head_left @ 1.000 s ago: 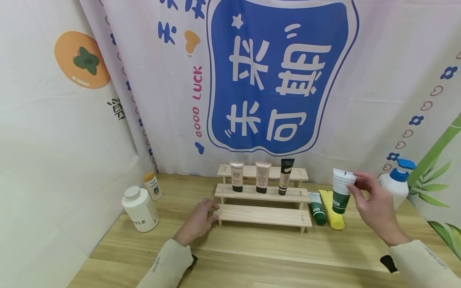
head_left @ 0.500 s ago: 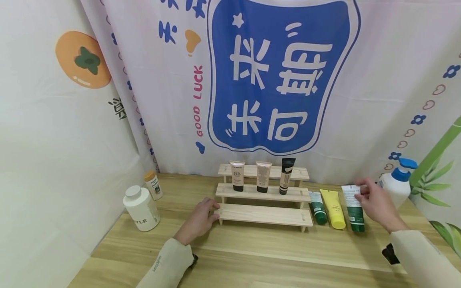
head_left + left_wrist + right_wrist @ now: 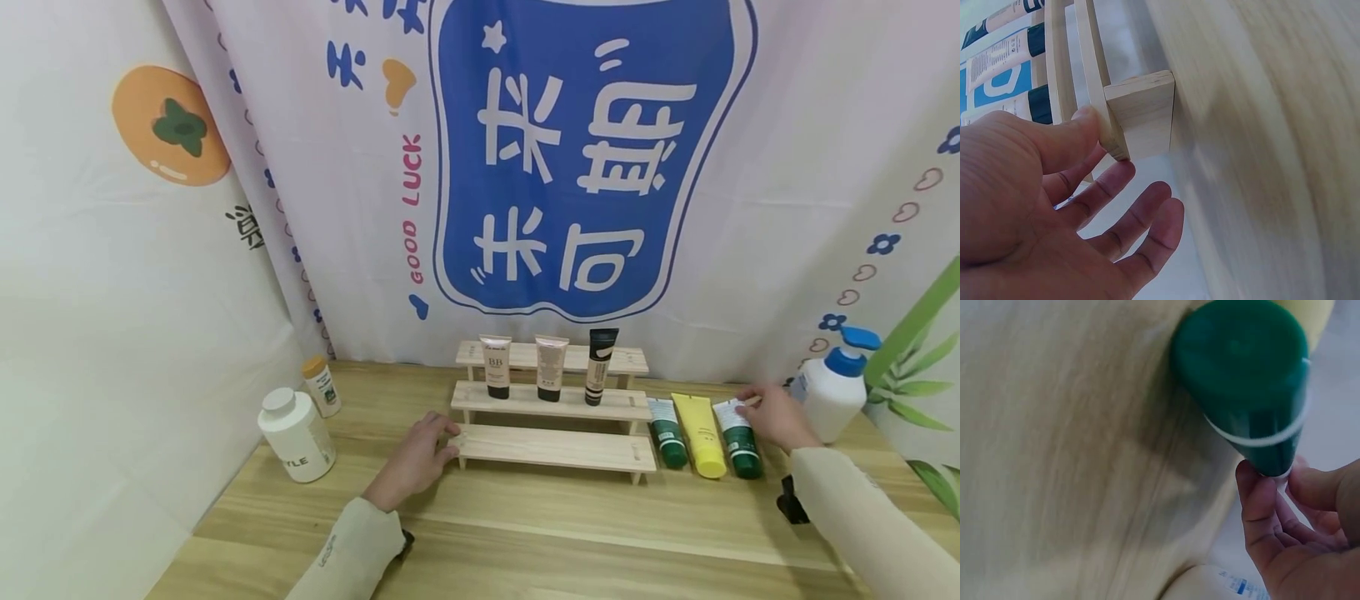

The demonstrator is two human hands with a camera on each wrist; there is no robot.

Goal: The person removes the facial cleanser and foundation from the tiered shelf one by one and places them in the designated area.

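Light wood-grain worktop [image 3: 525, 517]; printed cloth backdrop [image 3: 585, 167]. Left hand [image 3: 416, 458] fingers spread against stepped wooden rack [image 3: 551, 447]. Right hand [image 3: 776, 417] fingers pinching green tube [image 3: 738, 437] lying on worktop.

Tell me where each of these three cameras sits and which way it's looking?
Head: worn on the head, looking forward and down at the table, wooden rack, both hands and sleeves.
Left wrist: close behind the left hand, whose thumb touches the rack's end.
Right wrist: behind the right hand, which pinches the green tube.
Shared: the head view also shows this tube and rack.
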